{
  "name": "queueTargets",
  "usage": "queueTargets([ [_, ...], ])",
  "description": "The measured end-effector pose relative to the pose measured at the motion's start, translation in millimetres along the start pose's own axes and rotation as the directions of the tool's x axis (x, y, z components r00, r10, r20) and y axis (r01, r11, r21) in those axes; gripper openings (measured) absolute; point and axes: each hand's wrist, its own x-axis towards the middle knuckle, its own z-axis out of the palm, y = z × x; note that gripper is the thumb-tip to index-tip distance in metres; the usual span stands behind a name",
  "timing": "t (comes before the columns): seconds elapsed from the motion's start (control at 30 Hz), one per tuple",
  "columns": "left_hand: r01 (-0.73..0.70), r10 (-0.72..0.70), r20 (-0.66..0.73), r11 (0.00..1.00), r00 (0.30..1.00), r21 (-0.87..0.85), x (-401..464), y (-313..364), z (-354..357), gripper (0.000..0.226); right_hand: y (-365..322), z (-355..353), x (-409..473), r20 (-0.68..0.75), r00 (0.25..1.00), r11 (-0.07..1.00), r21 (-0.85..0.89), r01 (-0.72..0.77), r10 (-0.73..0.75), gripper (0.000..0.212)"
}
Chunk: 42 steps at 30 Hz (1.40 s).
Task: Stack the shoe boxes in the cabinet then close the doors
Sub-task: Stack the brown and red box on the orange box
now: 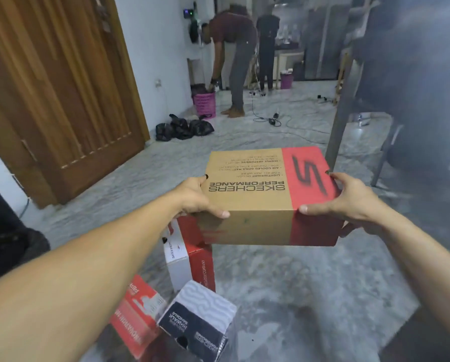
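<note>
Shoe box, lid closed, held mid-frame above the marble floor.
Its tan-and-red lid reads "SKECHERS PERFORMANCE", upside down to the camera, with a large black S on the red part. Left hand and right hand each take a grip on one end, thumbs on the lid. Three more boxes sit on the floor at lower centre; a pink basket stands upper centre.

"SKECHERS PERFORMANCE" and a large "S" on the held brown-and-red shoe box, "COMPANY" on the red box below
</note>
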Motion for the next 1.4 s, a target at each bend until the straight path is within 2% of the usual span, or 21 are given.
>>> queueTargets([
  [0.17,0.055,-0.053,-0.070,0.998,0.996,0.027,-62,6,-48,0.069,-56,2,-32,0.052,0.995,0.993,-0.081,0.091,-0.087,0.133],
  [0.3,0.176,-0.175,-0.104,0.984,0.979,-0.001,-123,-11,-81,0.125,-93,20,-67,0.163,0.983,0.992,-0.079,0.103,-0.089,0.129],
  [0.43,0.225,-0.233,-0.147,0.972,0.961,-0.068,-186,-39,-103,0.145,-118,46,-102,0.265,0.955,0.983,-0.091,0.159,-0.130,0.130],
  [0.6,0.223,-0.250,-0.246,0.966,0.936,-0.134,-267,-70,-117,0.156,-142,80,-143,0.368,0.908,0.964,-0.089,0.251,-0.202,0.125],
  [0.7,0.231,-0.277,-0.282,0.955,0.918,-0.186,-310,-91,-123,0.146,-154,100,-166,0.417,0.878,0.948,-0.102,0.302,-0.235,0.126],
  [0.8,0.262,-0.323,-0.278,0.936,0.905,-0.234,-345,-114,-131,0.124,-169,119,-188,0.459,0.845,0.921,-0.129,0.367,-0.273,0.120],
  [0.97,0.292,-0.389,-0.355,0.909,0.850,-0.296,-409,-131,-147,0.105,-195,150,-227,0.535,0.787,0.900,-0.104,0.423,-0.308,0.120],
  [1.03,0.295,-0.401,-0.385,0.905,0.831,-0.306,-436,-137,-156,0.101,-204,164,-243,0.556,0.764,0.887,-0.098,0.451,-0.327,0.117],
  [1.13,0.336,-0.441,-0.418,0.892,0.794,-0.302,-476,-150,-168,0.109,-216,186,-266,0.594,0.721,0.862,-0.088,0.499,-0.357,0.111],
  [1.2,0.355,-0.471,-0.441,0.877,0.764,-0.323,-503,-162,-174,0.111,-224,203,-282,0.630,0.685,0.846,-0.081,0.527,-0.366,0.110],
  [1.33,0.373,-0.516,-0.507,0.855,0.690,-0.361,-557,-178,-182,0.101,-247,239,-310,0.712,0.588,0.821,-0.029,0.571,-0.384,0.118],
  [1.4,0.377,-0.534,-0.528,0.844,0.660,-0.382,-582,-178,-190,0.079,-260,257,-324,0.740,0.533,0.806,0.020,0.592,-0.410,0.122],
])
